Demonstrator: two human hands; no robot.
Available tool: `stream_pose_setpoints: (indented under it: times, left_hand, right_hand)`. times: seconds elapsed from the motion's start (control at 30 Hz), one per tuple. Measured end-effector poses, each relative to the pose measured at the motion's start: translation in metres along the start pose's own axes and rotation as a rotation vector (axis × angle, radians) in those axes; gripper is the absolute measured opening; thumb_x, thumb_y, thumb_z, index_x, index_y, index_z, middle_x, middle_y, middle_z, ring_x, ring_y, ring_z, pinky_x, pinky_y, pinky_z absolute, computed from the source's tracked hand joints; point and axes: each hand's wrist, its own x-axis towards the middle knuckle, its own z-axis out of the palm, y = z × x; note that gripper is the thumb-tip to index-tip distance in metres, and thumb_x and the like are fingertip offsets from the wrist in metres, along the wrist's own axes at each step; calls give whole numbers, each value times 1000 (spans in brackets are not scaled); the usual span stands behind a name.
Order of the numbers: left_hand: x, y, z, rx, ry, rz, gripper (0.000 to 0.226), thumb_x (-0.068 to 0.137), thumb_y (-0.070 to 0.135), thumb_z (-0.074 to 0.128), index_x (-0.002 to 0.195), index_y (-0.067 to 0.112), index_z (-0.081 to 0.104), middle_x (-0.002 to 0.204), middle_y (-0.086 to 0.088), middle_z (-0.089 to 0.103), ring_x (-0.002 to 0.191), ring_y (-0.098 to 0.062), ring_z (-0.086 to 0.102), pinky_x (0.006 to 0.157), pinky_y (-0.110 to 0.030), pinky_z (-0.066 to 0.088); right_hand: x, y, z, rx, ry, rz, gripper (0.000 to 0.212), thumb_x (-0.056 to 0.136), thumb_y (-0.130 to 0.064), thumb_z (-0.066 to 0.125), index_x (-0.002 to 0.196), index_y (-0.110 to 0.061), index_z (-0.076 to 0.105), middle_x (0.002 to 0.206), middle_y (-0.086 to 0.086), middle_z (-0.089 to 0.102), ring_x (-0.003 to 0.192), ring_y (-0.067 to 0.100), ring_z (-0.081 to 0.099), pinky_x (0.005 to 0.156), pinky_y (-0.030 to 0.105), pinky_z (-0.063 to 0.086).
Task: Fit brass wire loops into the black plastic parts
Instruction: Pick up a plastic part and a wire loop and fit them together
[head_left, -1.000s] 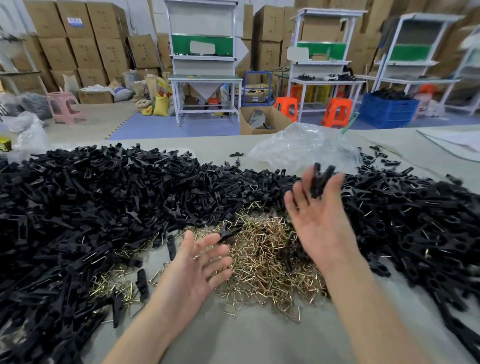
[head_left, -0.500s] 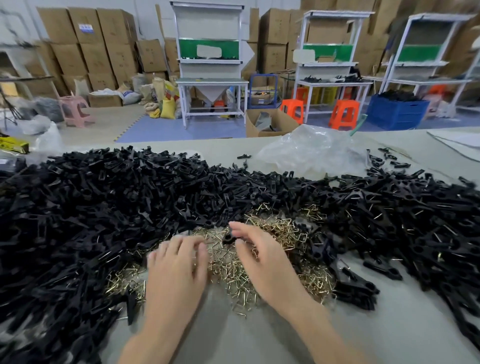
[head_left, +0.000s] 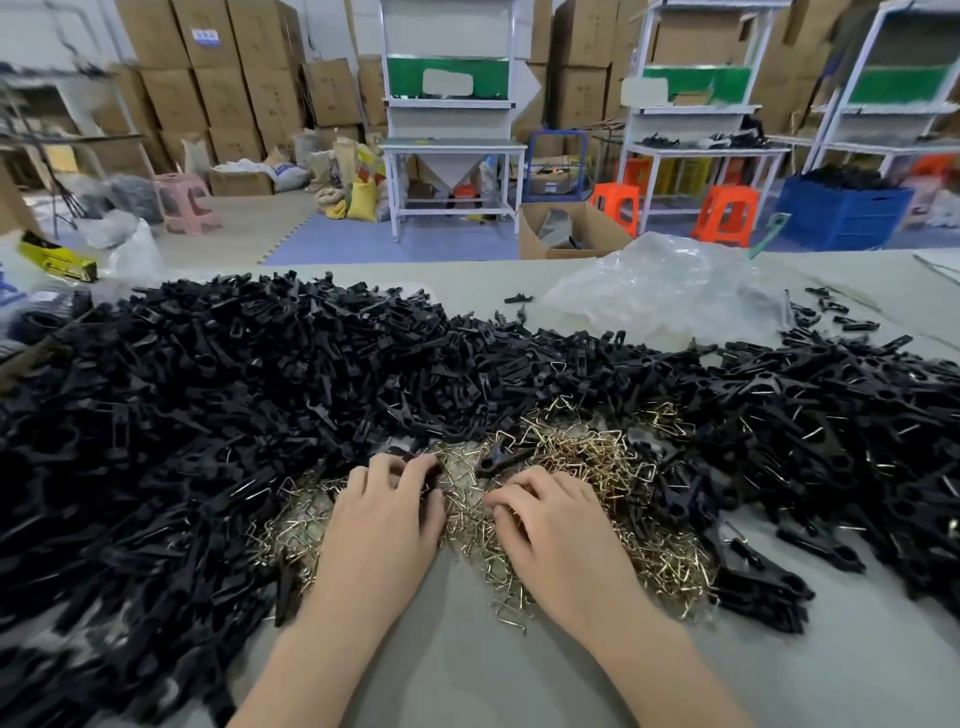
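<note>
A: Left side first, what sits past the left fingers (head_left: 387, 472)?
B: The black plastic parts (head_left: 182, 415), heaped left of and beyond the tips, touching the brass wire loops (head_left: 587, 457).
A: And the left hand (head_left: 384, 525)?
B: Palm down, fingers curled onto the loops' left edge. Something dark under the tips — held or not, can't tell.
A: Between the hands?
B: One loose black part (head_left: 498, 460) lying on the loops, just beyond the right fingers (head_left: 519, 491).
A: The right hand (head_left: 561, 535)?
B: Palm down, fingers bent, tips in the loops. Thumb and forefinger close together — pinching a loop or not, can't tell.
A: Right of those fingers?
B: More loops, then the right-side heap (head_left: 831, 415) of black parts, some showing wire. A clear plastic bag (head_left: 665, 291) lies well beyond.
</note>
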Motion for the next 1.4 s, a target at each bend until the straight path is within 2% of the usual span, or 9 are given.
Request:
stream_pose_setpoints:
  times: [0.3,0.43,0.63,0.77,0.87,0.97,1.13,1.27,1.4]
  left_hand:
    - [2,-1,-2,-90,-50,-8,21,92,34,63,107,20,70,91,1,64,86,-22,63,66,-32,50]
    - [1,-4,-3,-382,-41,-55,28,98,36,51,122,25,61,113,12,57,106,-9,52,84,-27,44]
    - [-2,16,-21,-557,51,67,28,97,19,53,119,34,58,110,21,53,110,-2,50,92,-16,40]
    - [-10,31,-23,-602,-4,152,29,100,23,43,125,36,52,112,16,50,97,-4,58,80,-23,49]
    - [-12,33,-20,-575,-12,131,32,102,27,39,131,39,44,116,16,52,92,-3,60,75,-28,53]
    - [-10,31,-17,-634,-27,3,39,98,44,38,137,45,33,101,20,62,83,4,60,68,-10,45]
    - [-6,29,-19,-770,34,-149,18,95,53,38,102,44,51,73,13,67,55,-9,60,58,-27,50]
    - [-5,35,-26,-1098,-55,-340,24,106,36,41,102,40,65,67,10,58,52,-9,48,46,-27,41]
    - [-2,43,-33,-1494,-182,-562,42,103,7,40,112,34,71,72,3,57,59,-10,49,54,-24,40]
  right_hand:
    - [0,0,1,-8,7,7,41,102,-42,32,118,-33,69,111,-13,61,102,13,55,100,31,39]
    - [-1,-1,0,19,19,-8,41,103,-42,31,122,-34,66,113,-14,61,105,12,54,101,29,38]
    - [-4,-8,-7,264,102,-16,48,106,-48,33,142,-25,56,124,-14,62,122,2,50,117,29,32]
    - [-8,-16,-8,724,68,103,36,103,-43,50,137,-36,60,124,-25,66,120,-7,57,102,16,44]
    - [-9,-20,-11,904,81,183,23,103,-35,56,122,-38,68,105,-21,74,96,3,69,83,22,54]
    - [-9,-21,-13,980,110,232,19,101,-39,59,112,-32,72,92,-15,75,79,3,66,68,16,49]
    - [-3,-11,-17,1223,192,356,28,102,-36,53,101,-13,70,100,-1,77,96,14,73,85,24,57]
    - [-2,-8,-17,1290,178,418,35,109,-27,35,103,-7,63,99,5,75,91,24,75,82,39,61]
    - [0,-6,-16,1426,178,417,34,102,-32,45,102,0,57,98,11,73,92,27,75,79,41,61]
